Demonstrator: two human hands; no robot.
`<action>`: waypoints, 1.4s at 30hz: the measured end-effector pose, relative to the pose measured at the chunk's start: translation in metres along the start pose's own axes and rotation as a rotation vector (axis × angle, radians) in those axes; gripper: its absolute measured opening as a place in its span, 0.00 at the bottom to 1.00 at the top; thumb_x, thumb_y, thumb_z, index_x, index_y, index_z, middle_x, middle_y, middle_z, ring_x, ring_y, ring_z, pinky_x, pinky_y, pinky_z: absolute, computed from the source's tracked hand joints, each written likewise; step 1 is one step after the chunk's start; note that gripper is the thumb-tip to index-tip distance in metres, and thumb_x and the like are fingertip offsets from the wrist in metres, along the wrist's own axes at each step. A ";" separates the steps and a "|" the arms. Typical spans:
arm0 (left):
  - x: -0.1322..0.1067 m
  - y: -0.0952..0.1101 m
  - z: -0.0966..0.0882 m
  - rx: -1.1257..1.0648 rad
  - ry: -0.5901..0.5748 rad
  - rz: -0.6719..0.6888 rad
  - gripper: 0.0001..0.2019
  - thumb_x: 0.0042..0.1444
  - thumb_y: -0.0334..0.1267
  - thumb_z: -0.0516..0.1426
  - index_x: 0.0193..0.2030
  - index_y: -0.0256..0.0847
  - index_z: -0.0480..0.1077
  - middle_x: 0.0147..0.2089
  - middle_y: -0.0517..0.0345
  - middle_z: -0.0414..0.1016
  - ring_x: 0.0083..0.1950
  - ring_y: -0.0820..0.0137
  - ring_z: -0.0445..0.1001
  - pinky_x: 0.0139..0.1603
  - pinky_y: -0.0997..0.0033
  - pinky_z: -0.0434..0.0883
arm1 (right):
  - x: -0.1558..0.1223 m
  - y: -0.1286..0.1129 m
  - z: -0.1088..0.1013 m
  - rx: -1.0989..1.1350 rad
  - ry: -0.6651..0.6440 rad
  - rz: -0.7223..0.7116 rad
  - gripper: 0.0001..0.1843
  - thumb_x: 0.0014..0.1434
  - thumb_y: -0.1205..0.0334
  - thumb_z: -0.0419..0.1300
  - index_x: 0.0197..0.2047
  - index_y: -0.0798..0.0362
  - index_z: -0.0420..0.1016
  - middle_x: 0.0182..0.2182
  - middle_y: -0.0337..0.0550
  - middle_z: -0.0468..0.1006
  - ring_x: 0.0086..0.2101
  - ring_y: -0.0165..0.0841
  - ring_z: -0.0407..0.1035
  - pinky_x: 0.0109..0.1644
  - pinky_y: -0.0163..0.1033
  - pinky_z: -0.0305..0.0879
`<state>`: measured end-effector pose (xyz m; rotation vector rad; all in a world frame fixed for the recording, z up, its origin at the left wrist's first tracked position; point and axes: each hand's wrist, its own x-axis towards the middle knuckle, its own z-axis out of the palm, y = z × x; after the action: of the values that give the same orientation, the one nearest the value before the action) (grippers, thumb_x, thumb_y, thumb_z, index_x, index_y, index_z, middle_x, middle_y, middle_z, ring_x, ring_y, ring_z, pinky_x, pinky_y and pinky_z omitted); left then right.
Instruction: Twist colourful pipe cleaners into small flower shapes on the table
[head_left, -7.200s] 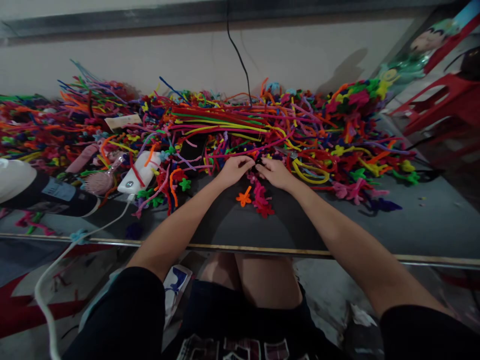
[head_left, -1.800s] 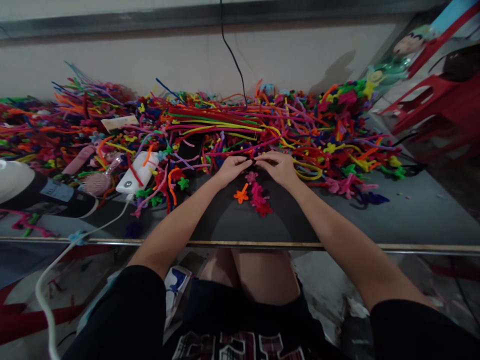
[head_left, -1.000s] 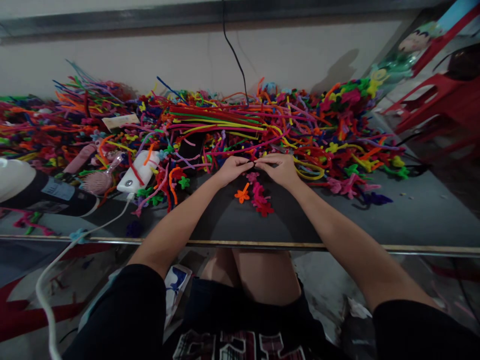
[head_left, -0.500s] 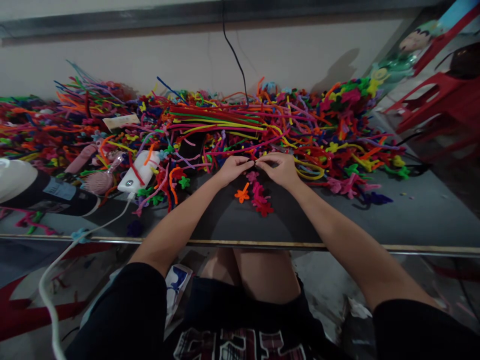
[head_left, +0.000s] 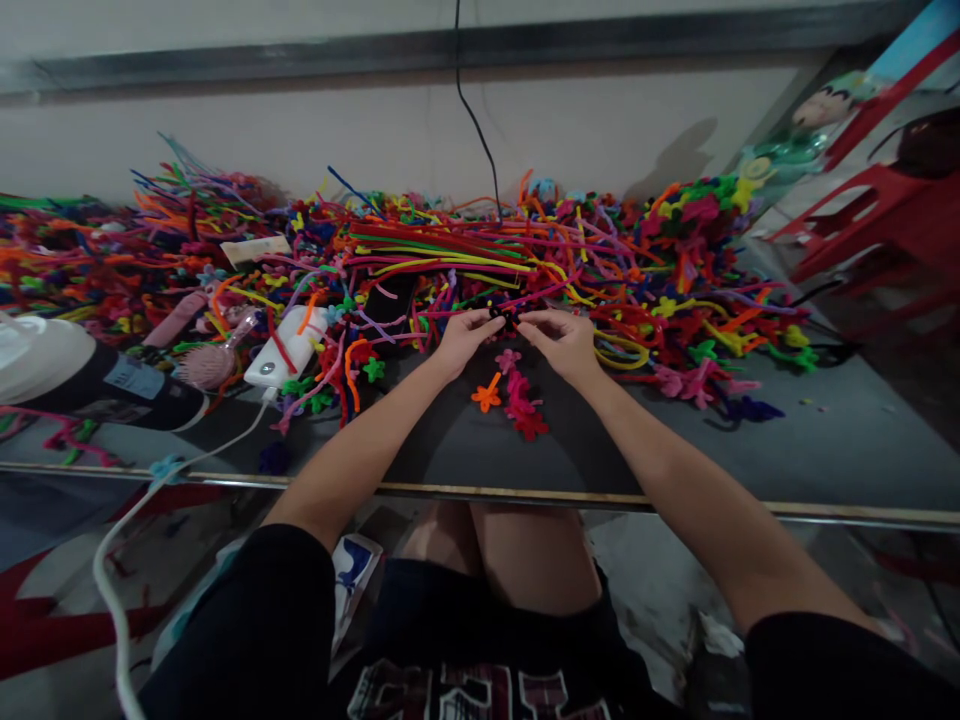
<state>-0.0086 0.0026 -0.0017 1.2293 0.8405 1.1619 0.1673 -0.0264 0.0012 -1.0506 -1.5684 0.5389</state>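
My left hand [head_left: 466,338] and my right hand [head_left: 562,340] face each other over the dark table, fingertips pinched. Between them is a small black pipe cleaner piece [head_left: 508,319], bent up; its exact shape is too dark to make out. Just below my fingers lie a pink pipe cleaner flower [head_left: 508,360], a short row of magenta flowers [head_left: 519,395] and a red flower [head_left: 531,426]. To their left rests an orange flower [head_left: 487,394] with a short stem.
Loose pipe cleaners [head_left: 645,250] and finished flowers heap along the wall. A bundle of straight pipe cleaners [head_left: 442,250] lies beyond my hands. At left are a white device [head_left: 281,355] on a cable, a pink brush [head_left: 206,365] and a large bottle [head_left: 97,375]. A red chair [head_left: 870,215] stands at right.
More of the black piece shows between my fingertips, and my hands sit slightly farther apart. The whole view has shifted a little downward; the flowers on the table stay in place.
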 end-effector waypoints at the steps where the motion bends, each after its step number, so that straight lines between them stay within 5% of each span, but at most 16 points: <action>1: 0.000 0.000 0.000 0.023 -0.012 0.009 0.21 0.38 0.53 0.69 0.27 0.36 0.73 0.24 0.64 0.70 0.25 0.80 0.64 0.29 0.78 0.63 | 0.000 0.000 0.000 0.014 0.012 0.008 0.13 0.53 0.52 0.66 0.39 0.50 0.82 0.31 0.41 0.83 0.29 0.33 0.76 0.35 0.40 0.73; 7: -0.001 -0.004 -0.001 0.148 -0.091 0.048 0.19 0.41 0.51 0.67 0.30 0.35 0.75 0.27 0.61 0.72 0.28 0.79 0.65 0.32 0.76 0.64 | 0.002 -0.001 -0.002 -0.079 -0.045 -0.112 0.07 0.55 0.57 0.65 0.37 0.47 0.83 0.35 0.41 0.83 0.36 0.35 0.77 0.43 0.42 0.73; 28: -0.004 0.003 -0.004 0.309 -0.203 0.007 0.16 0.45 0.48 0.65 0.29 0.34 0.75 0.24 0.60 0.72 0.26 0.78 0.66 0.30 0.75 0.63 | 0.003 0.006 -0.005 -0.202 -0.127 -0.203 0.05 0.56 0.58 0.65 0.34 0.48 0.82 0.32 0.42 0.83 0.34 0.35 0.77 0.40 0.42 0.72; 37: -0.003 0.003 -0.007 0.483 -0.309 0.069 0.18 0.50 0.48 0.61 0.21 0.35 0.68 0.19 0.66 0.59 0.23 0.81 0.55 0.26 0.76 0.53 | 0.004 0.005 -0.012 -0.265 -0.210 -0.293 0.08 0.59 0.57 0.61 0.34 0.46 0.82 0.32 0.40 0.83 0.34 0.35 0.77 0.41 0.42 0.73; 42: -0.002 0.002 -0.005 0.513 -0.251 0.103 0.16 0.50 0.47 0.60 0.21 0.36 0.67 0.20 0.66 0.58 0.23 0.80 0.55 0.27 0.76 0.53 | 0.002 0.004 -0.012 -0.328 -0.169 -0.327 0.08 0.59 0.59 0.61 0.35 0.47 0.82 0.33 0.41 0.83 0.34 0.35 0.77 0.42 0.42 0.74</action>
<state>-0.0147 0.0017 -0.0012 1.8151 0.9213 0.8688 0.1803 -0.0249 0.0026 -0.9773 -1.9786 0.1503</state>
